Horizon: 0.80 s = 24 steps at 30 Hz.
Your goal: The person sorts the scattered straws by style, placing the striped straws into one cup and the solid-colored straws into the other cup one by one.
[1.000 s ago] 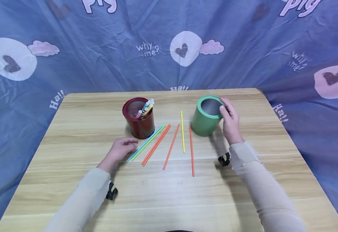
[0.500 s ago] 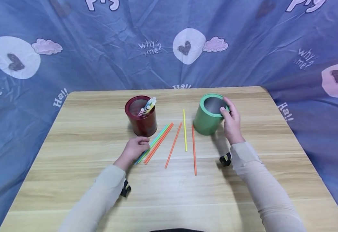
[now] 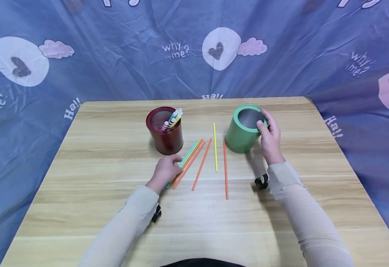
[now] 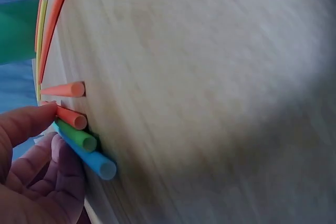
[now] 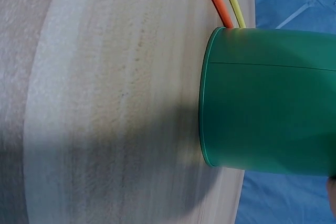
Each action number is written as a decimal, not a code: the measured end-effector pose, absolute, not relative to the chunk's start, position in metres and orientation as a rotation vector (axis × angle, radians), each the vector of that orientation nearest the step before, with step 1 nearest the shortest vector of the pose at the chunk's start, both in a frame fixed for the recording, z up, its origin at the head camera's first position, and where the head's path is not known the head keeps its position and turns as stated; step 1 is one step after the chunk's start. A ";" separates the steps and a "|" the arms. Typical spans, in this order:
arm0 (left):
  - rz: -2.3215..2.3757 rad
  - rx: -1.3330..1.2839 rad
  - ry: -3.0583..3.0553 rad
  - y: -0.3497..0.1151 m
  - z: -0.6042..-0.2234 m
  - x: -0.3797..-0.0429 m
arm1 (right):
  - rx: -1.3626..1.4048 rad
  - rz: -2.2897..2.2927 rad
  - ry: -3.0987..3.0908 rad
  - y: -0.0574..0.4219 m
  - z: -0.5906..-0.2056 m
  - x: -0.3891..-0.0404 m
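- Left hand (image 3: 168,170): thumb on one side, fingers on the other, pinching a small bundle near the dark red can; blue straw (image 4: 94,160), green straw (image 4: 76,134) and inner orange straw (image 4: 72,118) sit between; firmness, can't tell.
- Outer orange straw (image 4: 65,89): just beyond the thumb, outside the pinch as far as the left wrist view shows.
- Right hand (image 3: 270,142): gripping green can (image 3: 242,137) at the right of its rim; can looks roughly upright, far right on the counter (image 3: 194,230).
- Loose straws, mid-counter between the cans: slim orange straw (image 3: 201,165), yellow straw (image 3: 215,148), long orange straw (image 3: 226,170) at right, far end by the green can's base.
- Dark red can (image 3: 168,142): far left, striped straws (image 3: 172,120) leaning right inside.
- Doing the pickup well (judgement): square thumb and fingers across the bundle, snug all straws before lifting; smooth round sides could roll or slip out.
- If the outer orange straw is wanted too, widen the thumb over it first; otherwise keep clear so it isn't dragged.
- Right hand: light, steady hold; a hard pull could tip the green can.
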<state>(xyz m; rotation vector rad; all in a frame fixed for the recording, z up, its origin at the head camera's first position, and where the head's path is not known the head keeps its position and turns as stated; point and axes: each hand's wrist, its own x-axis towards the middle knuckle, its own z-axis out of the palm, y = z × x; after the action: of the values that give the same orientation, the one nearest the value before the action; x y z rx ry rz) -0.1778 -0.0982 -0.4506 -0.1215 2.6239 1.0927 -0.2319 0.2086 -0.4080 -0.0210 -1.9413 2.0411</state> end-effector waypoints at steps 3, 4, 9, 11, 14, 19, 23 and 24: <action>1.071 -0.121 2.623 -0.095 -0.450 -0.179 | -0.027 2.035 -1.936 0.208 -0.408 -0.232; 1.062 -0.122 2.624 -0.095 -0.449 -0.179 | -0.030 2.036 -1.935 0.208 -0.408 -0.232; 1.010 -0.099 2.668 -0.092 -0.449 -0.178 | -0.046 2.039 -1.937 0.208 -0.408 -0.232; 0.992 -0.078 2.692 -0.092 -0.449 -0.178 | -0.051 2.039 -1.930 0.208 -0.407 -0.232; 0.983 -0.060 2.711 -0.091 -0.450 -0.179 | -0.051 2.044 -1.910 0.208 -0.408 -0.233; 1.034 -0.090 2.680 -0.092 -0.451 -0.180 | -0.041 2.062 -1.877 0.208 -0.409 -0.234; 1.091 -0.129 2.627 -0.094 -0.453 -0.181 | -0.032 2.062 -1.881 0.208 -0.409 -0.234; 1.103 -0.139 2.615 -0.094 -0.454 -0.181 | -0.034 2.062 -1.885 0.207 -0.409 -0.234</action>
<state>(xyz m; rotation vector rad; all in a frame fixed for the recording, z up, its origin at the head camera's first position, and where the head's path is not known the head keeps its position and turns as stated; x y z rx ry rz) -0.1815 -0.0943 -0.4535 -0.1392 2.6146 1.1034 -0.2344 0.2075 -0.4095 -0.0339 -1.8846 2.0624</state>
